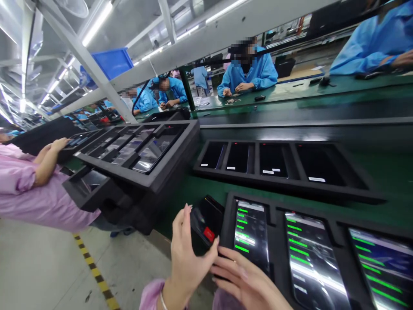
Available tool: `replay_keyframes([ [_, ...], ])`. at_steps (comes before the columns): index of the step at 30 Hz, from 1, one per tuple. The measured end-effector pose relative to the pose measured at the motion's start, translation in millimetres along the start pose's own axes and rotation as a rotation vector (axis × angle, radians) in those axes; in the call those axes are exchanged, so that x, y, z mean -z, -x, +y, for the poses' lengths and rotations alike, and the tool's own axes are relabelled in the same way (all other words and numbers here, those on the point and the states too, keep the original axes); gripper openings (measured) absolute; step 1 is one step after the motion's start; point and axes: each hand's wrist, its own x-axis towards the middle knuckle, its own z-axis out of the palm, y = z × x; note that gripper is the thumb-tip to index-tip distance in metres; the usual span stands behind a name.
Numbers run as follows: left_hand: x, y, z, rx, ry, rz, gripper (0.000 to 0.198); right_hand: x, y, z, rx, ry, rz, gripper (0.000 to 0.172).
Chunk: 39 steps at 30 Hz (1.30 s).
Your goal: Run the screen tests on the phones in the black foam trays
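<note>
left hand (pixel 187 258): grip open, fingers upright, thumb against dark phone (pixel 206 217) with red label, at left end of near tray (pixel 276 224) on green desk (pixel 393 181). right hand (pixel 248 280): grip open, fingers spread just below phone.

Legible text: none. On lit phone screens (pixel 251 234), green lines too small to read; on dark phones (pixel 272 160), white stickers (pixel 316 179), unreadable; on tilted black phone (pixel 206 215), red tag (pixel 208 234), print indistinct.

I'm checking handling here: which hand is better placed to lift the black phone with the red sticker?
Probably the left hand: it stands upright against the black phone with the red sticker, thumb touching it, beside the black foam tray. The right hand lies lower, fingers flat.
</note>
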Motion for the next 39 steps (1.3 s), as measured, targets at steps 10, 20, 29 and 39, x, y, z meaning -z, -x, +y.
replay_keyframes([
  [10, -39.6, 45.3, 109.1, 0.243, 0.345, 0.306, 0.102, -1.3, 22.8, -57.9, 0.217, -0.302, 0.081, 0.047],
  [20, -89.0, 57.4, 181.8, 0.598, 1.216, -0.482, 0.056, 54.1, 137.7, -107.4, 0.589, -0.052, 0.568, 0.044],
  [29, -92.4, 73.3, 206.0, 0.395, 1.146, -0.578, 0.044, 107.0, 245.2, -116.5, 0.446, 0.137, 0.679, 0.068],
  [39, -117.1, 110.8, 137.1, -0.295, 0.253, -0.015, 0.022, 201.6, 326.5, -188.8, 0.219, 0.371, 1.038, 0.066],
])
